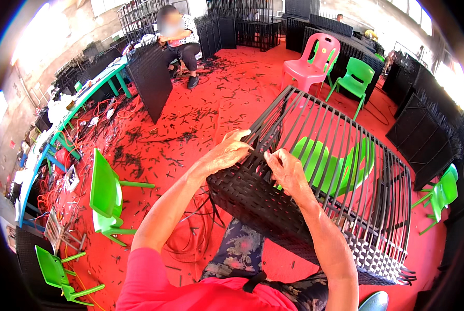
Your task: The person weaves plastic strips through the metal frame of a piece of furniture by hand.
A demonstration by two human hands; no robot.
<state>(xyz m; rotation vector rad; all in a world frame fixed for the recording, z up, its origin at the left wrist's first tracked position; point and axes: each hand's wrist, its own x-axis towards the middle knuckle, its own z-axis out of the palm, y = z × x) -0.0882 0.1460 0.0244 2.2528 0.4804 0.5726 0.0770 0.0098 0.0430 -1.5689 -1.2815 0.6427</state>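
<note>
A large black frame [263, 197] woven from flat plastic strips stands tilted before me, above my knees. Its near side is closely woven. Long parallel strips [382, 189] run spaced apart across its open face, and a tight weave with loose strip ends shows at the lower right. My left hand [232, 151] grips the frame's left corner, fingers bent over the strips there. Close beside it, my right hand [288, 167] is closed in a pinch at the edge of the weave. What lies between its fingertips is too small to make out.
A green chair [325, 166] shows through the frame's strips. Other green chairs [105, 192] and a pink chair [312, 65] stand around. Black strip scraps litter the red floor [201, 111]. A cluttered blue-green table [69, 116] runs along the left. Another person [183, 44] sits beside a black panel [150, 80].
</note>
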